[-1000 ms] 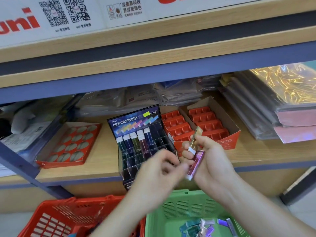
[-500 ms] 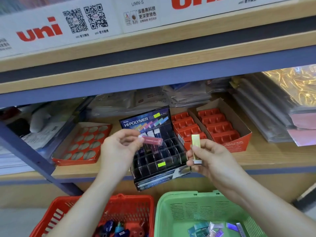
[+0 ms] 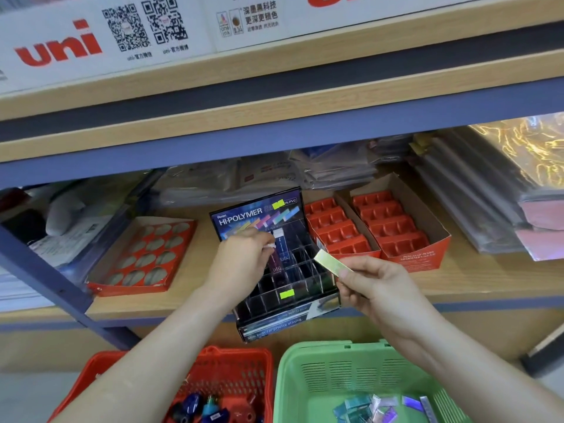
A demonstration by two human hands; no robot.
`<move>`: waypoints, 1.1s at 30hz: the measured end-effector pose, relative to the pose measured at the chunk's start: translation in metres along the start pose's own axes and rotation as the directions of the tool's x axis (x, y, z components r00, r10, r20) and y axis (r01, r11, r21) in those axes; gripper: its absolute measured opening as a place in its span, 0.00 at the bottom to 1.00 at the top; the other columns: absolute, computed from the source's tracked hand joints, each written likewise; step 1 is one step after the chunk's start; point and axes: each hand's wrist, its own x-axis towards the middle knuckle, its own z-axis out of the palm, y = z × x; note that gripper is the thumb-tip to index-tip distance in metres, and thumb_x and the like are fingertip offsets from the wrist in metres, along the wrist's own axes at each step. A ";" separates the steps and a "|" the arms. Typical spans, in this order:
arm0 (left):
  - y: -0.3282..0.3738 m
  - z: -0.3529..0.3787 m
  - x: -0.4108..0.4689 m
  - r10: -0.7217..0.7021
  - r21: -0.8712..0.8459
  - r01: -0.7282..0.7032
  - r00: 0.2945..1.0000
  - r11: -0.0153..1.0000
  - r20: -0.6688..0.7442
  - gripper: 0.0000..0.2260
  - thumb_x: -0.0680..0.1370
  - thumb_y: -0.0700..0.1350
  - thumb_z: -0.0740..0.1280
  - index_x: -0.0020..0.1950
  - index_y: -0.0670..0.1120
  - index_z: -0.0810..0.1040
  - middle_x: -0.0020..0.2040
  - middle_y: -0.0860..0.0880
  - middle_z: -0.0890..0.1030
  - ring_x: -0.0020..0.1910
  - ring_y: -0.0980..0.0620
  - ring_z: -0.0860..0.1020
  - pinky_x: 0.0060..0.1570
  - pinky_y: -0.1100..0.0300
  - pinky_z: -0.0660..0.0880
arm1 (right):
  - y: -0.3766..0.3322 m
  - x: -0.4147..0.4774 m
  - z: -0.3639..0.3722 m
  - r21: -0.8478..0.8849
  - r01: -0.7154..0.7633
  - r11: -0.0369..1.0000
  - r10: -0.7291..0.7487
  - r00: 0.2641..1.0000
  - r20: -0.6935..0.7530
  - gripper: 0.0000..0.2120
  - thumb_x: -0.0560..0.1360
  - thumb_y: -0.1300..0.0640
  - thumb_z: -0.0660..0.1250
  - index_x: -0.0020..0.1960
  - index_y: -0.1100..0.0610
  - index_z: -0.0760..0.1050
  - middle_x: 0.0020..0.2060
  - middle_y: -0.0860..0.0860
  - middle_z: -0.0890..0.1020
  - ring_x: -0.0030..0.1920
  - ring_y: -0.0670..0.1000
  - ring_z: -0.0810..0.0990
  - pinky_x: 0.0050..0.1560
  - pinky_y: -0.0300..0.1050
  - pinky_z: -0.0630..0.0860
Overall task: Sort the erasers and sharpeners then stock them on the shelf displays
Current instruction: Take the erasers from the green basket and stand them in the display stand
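Left hand (image 3: 241, 259) pinches a purple eraser (image 3: 276, 257) into the display box (image 3: 283, 288); right hand (image 3: 374, 283) grips a gold eraser (image 3: 329, 263).

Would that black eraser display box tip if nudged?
Likely tippy: the display box juts past the shelf edge. Probably light, since most slots look empty. The left hand slotting in the purple eraser might shift it.
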 end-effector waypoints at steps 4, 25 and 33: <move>-0.001 0.010 -0.002 0.000 0.041 0.000 1.000 0.999 -0.009 0.09 0.72 0.39 0.74 0.51 0.42 0.82 0.46 0.46 0.78 0.45 0.43 0.78 0.41 0.54 0.76 | -0.003 0.000 -0.001 0.036 -0.003 0.999 0.004 0.999 -0.034 0.08 0.73 0.68 0.71 0.50 0.60 0.82 0.32 0.53 0.76 0.32 0.48 0.72 0.35 0.39 0.71; 0.072 -0.030 -0.051 -0.342 -0.857 0.377 0.904 0.351 0.258 0.08 0.76 0.39 0.69 0.52 0.49 0.82 0.43 0.45 0.83 0.37 0.53 0.79 0.38 0.61 0.78 | -0.014 -0.018 0.015 -0.293 0.272 0.917 -0.193 0.943 0.272 0.23 0.77 0.69 0.64 0.65 0.47 0.72 0.43 0.62 0.75 0.38 0.58 0.85 0.33 0.36 0.76; 0.038 -0.047 -0.039 -0.372 -0.799 0.416 0.891 0.435 0.262 0.01 0.72 0.39 0.73 0.42 0.45 0.83 0.37 0.44 0.84 0.36 0.47 0.82 0.42 0.55 0.81 | 0.000 -0.010 0.011 -0.661 0.434 0.612 -0.336 0.899 0.280 0.18 0.77 0.57 0.68 0.63 0.41 0.71 0.44 0.44 0.80 0.47 0.42 0.78 0.53 0.44 0.77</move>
